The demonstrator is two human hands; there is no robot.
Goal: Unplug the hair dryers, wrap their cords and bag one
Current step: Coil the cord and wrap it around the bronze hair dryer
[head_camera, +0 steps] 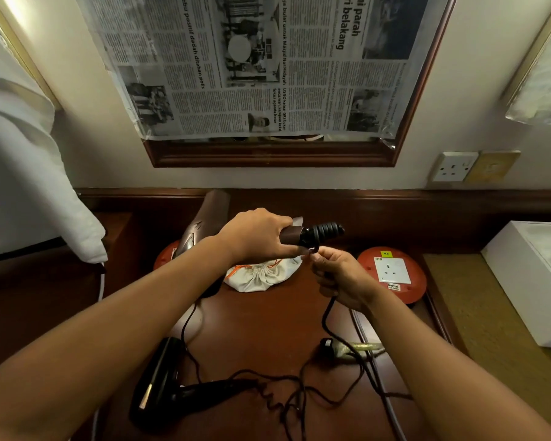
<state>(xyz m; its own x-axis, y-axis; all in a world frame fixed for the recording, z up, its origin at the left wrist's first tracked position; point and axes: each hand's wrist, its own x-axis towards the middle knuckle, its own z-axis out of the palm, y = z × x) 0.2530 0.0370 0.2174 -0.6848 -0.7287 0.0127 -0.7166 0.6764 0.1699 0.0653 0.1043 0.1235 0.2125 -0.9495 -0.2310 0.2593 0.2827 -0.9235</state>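
My left hand grips the handle of a brown hair dryer, held above the desk with its barrel pointing to the far left. The ribbed black strain relief sticks out to the right of my fist. My right hand pinches that dryer's black cord just below the handle end; the cord hangs down to a black plug lying on the desk. A second, black hair dryer lies near the front left, its cord tangled loosely. A cream drawstring bag sits mid-desk.
Two red round extension reels stand on the wooden desk, one at the right with an empty socket, one at the left behind the dryer. A wall socket is at the upper right. A white box sits far right.
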